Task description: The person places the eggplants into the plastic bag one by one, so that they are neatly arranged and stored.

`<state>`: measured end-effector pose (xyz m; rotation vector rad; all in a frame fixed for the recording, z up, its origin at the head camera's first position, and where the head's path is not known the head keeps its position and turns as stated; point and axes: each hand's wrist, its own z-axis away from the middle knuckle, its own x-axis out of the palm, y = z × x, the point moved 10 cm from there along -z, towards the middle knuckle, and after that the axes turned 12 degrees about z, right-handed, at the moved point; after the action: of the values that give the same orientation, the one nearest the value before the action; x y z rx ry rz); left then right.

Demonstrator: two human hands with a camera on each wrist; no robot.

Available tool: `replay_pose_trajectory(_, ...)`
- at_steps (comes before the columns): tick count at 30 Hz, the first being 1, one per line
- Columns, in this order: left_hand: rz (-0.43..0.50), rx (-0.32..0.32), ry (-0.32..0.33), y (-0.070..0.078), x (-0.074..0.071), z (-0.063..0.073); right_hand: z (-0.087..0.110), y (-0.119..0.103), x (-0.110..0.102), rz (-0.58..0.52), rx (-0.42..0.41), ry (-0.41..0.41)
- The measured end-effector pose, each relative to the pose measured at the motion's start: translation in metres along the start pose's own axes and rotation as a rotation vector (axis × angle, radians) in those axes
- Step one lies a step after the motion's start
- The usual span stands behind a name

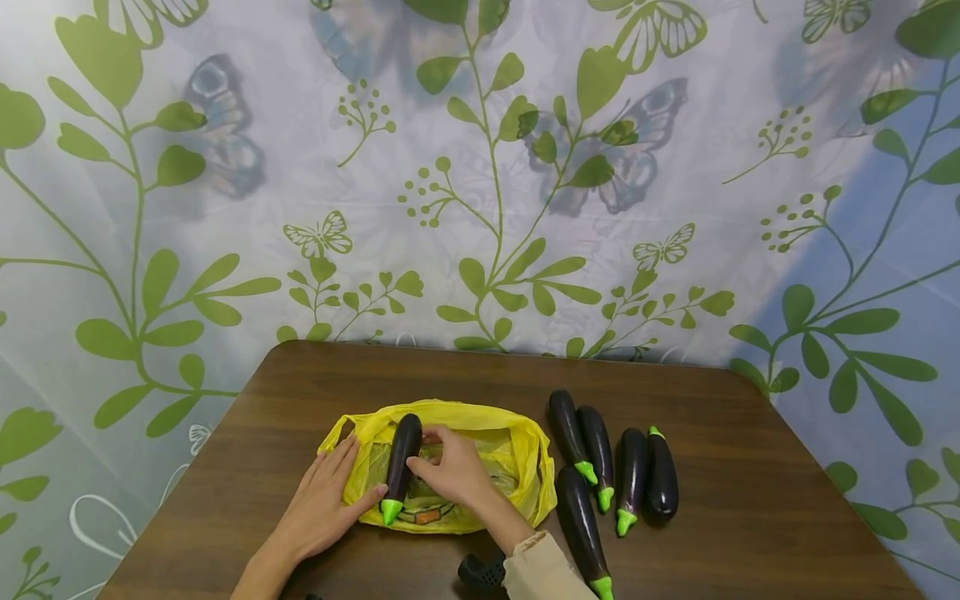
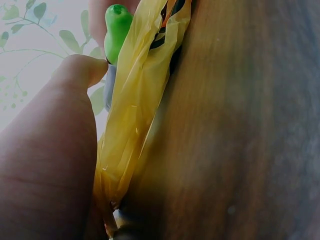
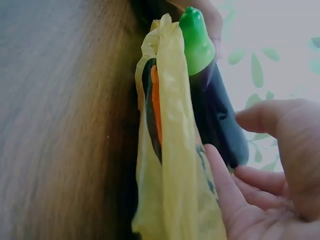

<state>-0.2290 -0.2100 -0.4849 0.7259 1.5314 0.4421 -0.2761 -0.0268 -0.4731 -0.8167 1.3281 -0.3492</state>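
A dark purple eggplant with a bright green stem end lies over the mouth of a yellow plastic bag. My right hand pinches its right side, the thumb at the middle and fingers by the rounded end. In the right wrist view the thumb touches the eggplant from one side, fingertips at its lower end. My left hand rests at the bag's left edge, fingers straight, thumb reaching to the green end. From the left wrist, the green stem end shows above the bag's yellow film.
Several more eggplants lie on the brown wooden table right of the bag. A black object sits near the front, under the right forearm. Behind the table hangs a leaf-and-butterfly patterned curtain.
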Motion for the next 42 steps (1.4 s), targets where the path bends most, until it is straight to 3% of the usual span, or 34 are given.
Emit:
replay_pose_trajectory(5,0.004,0.012,0.007,0.001,0.0,0.0,0.007,-0.007,0.002,-0.021,-0.066,-0.079)
replay_pose_trajectory(10,0.01,0.018,0.008,0.001,-0.001,0.001,0.009,-0.01,0.007,-0.033,-0.095,-0.106)
replay_pose_trajectory(29,0.022,0.012,0.005,-0.001,0.0,0.0,-0.002,-0.016,0.021,0.055,-0.134,-0.006)
replay_pose_trajectory(42,0.034,0.036,0.019,0.0,0.0,-0.001,-0.006,-0.017,0.032,0.032,-0.168,-0.018)
